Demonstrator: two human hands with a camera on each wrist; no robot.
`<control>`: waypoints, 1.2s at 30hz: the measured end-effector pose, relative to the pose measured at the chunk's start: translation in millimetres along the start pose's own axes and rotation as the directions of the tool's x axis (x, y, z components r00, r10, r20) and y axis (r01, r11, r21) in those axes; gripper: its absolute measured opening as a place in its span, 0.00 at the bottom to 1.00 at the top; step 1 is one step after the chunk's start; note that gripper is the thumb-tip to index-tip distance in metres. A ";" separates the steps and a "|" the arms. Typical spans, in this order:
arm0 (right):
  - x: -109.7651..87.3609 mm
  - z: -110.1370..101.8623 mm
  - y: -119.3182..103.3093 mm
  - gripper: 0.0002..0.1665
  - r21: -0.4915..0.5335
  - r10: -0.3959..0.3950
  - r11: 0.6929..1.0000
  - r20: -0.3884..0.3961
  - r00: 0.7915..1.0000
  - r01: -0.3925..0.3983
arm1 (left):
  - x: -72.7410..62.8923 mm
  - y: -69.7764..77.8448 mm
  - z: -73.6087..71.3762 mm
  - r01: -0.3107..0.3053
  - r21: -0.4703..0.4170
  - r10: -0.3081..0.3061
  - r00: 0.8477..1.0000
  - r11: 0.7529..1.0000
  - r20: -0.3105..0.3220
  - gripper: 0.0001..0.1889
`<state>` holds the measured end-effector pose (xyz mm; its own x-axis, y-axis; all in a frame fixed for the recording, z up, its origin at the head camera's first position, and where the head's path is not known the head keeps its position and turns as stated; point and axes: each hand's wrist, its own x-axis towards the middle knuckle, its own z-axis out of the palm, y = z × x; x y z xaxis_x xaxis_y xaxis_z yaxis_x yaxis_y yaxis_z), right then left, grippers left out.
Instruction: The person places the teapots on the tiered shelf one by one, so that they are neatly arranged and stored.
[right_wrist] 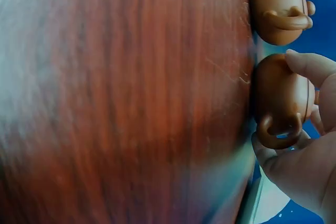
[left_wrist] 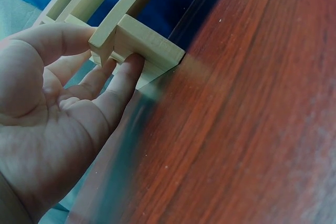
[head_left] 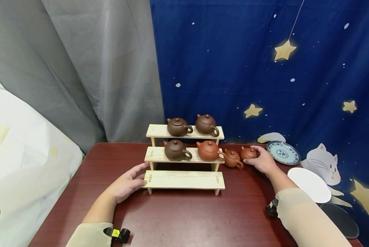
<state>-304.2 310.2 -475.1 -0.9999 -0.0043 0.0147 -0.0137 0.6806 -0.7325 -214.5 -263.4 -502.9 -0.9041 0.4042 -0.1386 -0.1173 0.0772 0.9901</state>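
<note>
A three-step wooden stand (head_left: 184,179) stands on the table. My left hand (head_left: 127,184) pinches the left end of its lowest step, the thumb on the board and the fingers by the leg (left_wrist: 152,45). My right hand (head_left: 264,162) holds a reddish-brown teapot (head_left: 247,153) on the table, thumb on its body and other fingers behind; its handle (right_wrist: 280,139) shows near the palm. A similar teapot (head_left: 232,159) sits beside it. Two dark brown teapots are on the top step (head_left: 158,130); a dark teapot (head_left: 176,151) and a reddish one (head_left: 208,151) share the middle step.
At the table's right edge are a blue-patterned plate (head_left: 283,153), a white oval dish (head_left: 309,185) and a dark oval one (head_left: 340,220). Behind the table hang a grey curtain (head_left: 116,68) and a blue star-patterned curtain (head_left: 221,68).
</note>
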 end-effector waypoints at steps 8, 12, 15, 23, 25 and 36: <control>3.5 4.3 3.1 0.54 -0.054 0.038 0.998 -0.001 0.999 -0.038 | 0.1 0.0 -0.4 -0.010 -0.007 0.010 1.000 1.000 0.014 0.44; 3.2 4.1 3.2 0.53 -0.064 0.049 0.997 -0.016 0.999 -0.050 | 0.2 -0.1 -0.8 -0.016 -0.006 0.016 1.000 1.000 0.021 0.45; 0.8 4.2 3.1 0.53 -0.057 0.046 0.997 -0.025 0.999 -0.048 | -0.1 -0.8 -1.1 -0.010 -0.004 0.010 1.000 1.000 0.014 0.44; -13.9 1.6 1.4 0.54 -0.043 0.037 0.998 -0.073 0.997 -0.040 | -0.6 -0.2 -0.7 -0.011 0.001 0.011 1.000 1.000 0.013 0.44; -19.3 -0.3 -0.2 0.55 -0.041 0.034 0.998 -0.073 0.997 -0.037 | -0.7 0.0 -0.5 -0.010 0.000 0.010 1.000 1.000 0.014 0.44; -58.5 -11.8 -21.1 0.54 -0.023 -0.017 1.000 -0.108 0.994 0.014 | -0.2 1.1 0.2 -0.010 -0.008 0.010 1.000 1.000 0.017 0.45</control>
<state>-245.4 304.8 -452.5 -0.9929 0.0637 0.1007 -0.0279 0.6970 -0.7165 -214.4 -263.2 -501.8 -0.8979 0.4208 -0.1294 -0.1118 0.0663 0.9915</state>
